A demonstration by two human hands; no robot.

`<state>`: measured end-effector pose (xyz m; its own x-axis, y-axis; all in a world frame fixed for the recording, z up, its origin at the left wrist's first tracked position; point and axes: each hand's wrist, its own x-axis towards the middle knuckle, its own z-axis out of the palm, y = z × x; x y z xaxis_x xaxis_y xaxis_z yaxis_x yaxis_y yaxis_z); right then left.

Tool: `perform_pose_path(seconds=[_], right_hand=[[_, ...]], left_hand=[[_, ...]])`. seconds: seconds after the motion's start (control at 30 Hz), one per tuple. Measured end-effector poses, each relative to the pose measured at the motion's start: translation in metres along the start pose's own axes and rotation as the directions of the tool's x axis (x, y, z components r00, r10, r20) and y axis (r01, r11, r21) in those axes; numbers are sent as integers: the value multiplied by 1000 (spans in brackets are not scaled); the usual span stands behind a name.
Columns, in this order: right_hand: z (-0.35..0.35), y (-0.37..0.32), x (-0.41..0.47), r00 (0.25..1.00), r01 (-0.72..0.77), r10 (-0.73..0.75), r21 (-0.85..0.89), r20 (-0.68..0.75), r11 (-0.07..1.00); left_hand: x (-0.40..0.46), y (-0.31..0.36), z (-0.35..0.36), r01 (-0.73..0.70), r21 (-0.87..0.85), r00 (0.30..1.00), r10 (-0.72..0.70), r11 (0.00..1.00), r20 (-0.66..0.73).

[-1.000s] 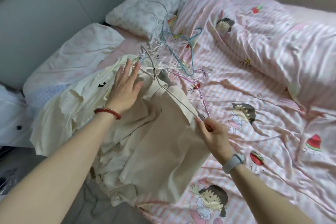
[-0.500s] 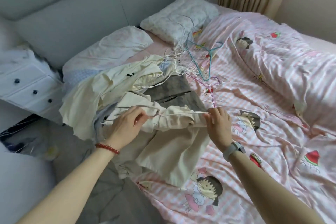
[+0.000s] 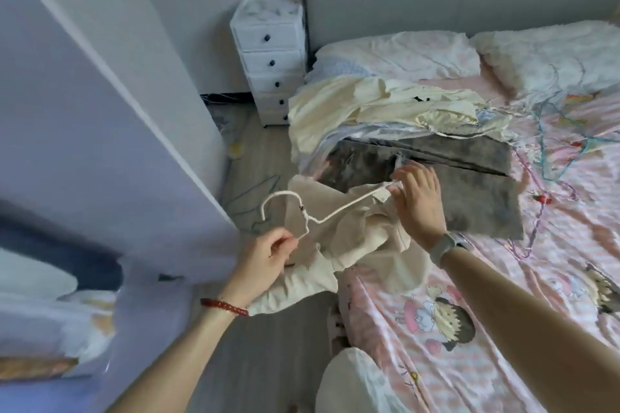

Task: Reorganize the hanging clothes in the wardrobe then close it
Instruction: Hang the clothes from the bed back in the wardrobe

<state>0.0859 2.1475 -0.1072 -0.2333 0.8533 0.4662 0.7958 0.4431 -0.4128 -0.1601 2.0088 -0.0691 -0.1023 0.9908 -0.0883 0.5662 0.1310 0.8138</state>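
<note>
A white wire hanger (image 3: pixel 339 209) carries a cream garment (image 3: pixel 349 245) that droops off the bed's near edge. My left hand (image 3: pixel 265 261) pinches the hanger's left end, just below its hook. My right hand (image 3: pixel 417 198) grips the hanger's right end over the cloth. Behind them on the bed lie a grey folded garment (image 3: pixel 469 184) and a heap of pale yellow clothes (image 3: pixel 365 107). Several loose wire hangers (image 3: pixel 553 141), blue and pink among them, are tangled at the right. The open wardrobe door (image 3: pixel 110 131) stands at the left.
The bed (image 3: pixel 503 329) has a pink striped cartoon sheet and white pillows (image 3: pixel 550 54) at its head. A white drawer unit (image 3: pixel 271 64) stands beside the bed against the wall. A narrow strip of floor (image 3: pixel 255 151) runs between wardrobe door and bed.
The hanger with the cream garment has come off the pile toward the bed's edge. My view has swung left, bringing the wardrobe door and drawer unit into sight.
</note>
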Motion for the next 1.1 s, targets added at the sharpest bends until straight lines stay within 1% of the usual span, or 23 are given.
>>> perform_pose_path(seconds=[0.1,0.2,0.27,0.33,0.4,0.47,0.5,0.57,0.6,0.67,0.7,0.77,0.83,0.9,1.0,1.1], right_hand=[[24,-54,-9,991,127,-128,26,44,992],[50,-104,-29,954,216,-222,52,202,975],[65,-139,-43,900,306,-326,115,288,945],[75,-176,-56,839,392,-453,242,302,888],[78,-217,-66,748,435,-557,368,360,822],[81,-259,-77,628,499,-670,456,396,737],[82,-281,-83,561,546,-735,497,381,674],[83,-326,-94,436,625,-842,567,317,537],[84,-349,-100,388,657,-883,592,264,466],[81,-396,-110,307,702,-940,632,149,330],[78,-421,-115,283,704,-954,654,98,276],[69,-468,-123,253,681,-967,709,5,182],[61,-512,-129,250,646,-965,755,-76,108],[54,-553,-132,269,614,-954,787,-129,67],[47,-604,-137,278,609,-939,793,-202,9],[49,-648,-142,290,577,-934,817,-211,-5]], left_hand=[[-50,-31,-36,102,-12,980,-103,995,-171],[-103,-67,-68,200,31,917,-176,979,-359],[-141,-84,-81,243,84,846,-169,966,-506],[-174,-91,-94,283,95,726,-149,954,-671],[-205,-99,-111,333,103,588,-121,937,-800],[-238,-113,-130,407,120,480,-100,906,-871],[-256,-120,-140,439,105,430,-106,893,-897],[-291,-127,-159,473,59,346,-123,879,-930],[-308,-130,-170,493,56,315,-118,869,-942],[-341,-129,-197,523,40,250,-108,851,-962],[-356,-126,-213,532,11,202,-114,847,-973],[-383,-124,-245,555,-13,118,-94,832,-989],[-407,-121,-276,603,-17,55,-63,798,-997],[-424,-118,-302,639,-33,-3,-41,769,-999],[-439,-122,-331,665,-123,-97,-78,737,-992],[-445,-121,-352,655,-131,-143,-48,744,-989]])
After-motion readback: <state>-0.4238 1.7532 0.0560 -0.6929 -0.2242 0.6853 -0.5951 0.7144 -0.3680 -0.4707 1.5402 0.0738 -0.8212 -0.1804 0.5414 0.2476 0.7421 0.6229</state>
